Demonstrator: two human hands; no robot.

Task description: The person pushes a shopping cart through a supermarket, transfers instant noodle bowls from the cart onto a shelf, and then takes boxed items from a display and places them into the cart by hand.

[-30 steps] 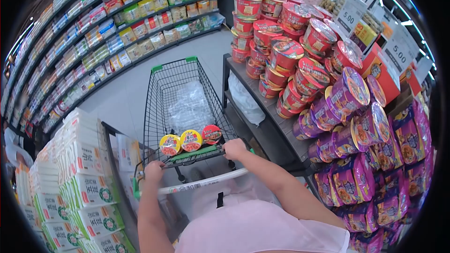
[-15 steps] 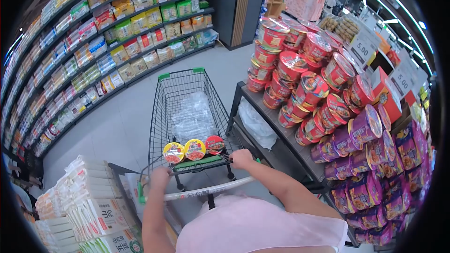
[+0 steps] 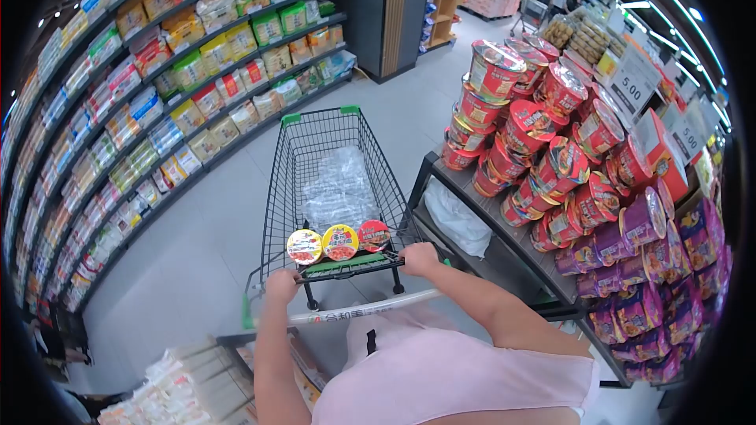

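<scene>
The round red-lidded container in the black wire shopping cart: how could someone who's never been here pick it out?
Find the black wire shopping cart with green corner pieces in the middle of the view. At its near end, three round lids form a row. Yours is the rightmost, the round red-lidded container, whose two neighbours show yellow instead.

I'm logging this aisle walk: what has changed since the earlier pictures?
The cart has rolled forward: the red cups on display shifted right and down in view, and the stacked white packs dropped toward the bottom edge. Left hand and right hand stay on the cart; its three cups and clear plastic remain.
</scene>
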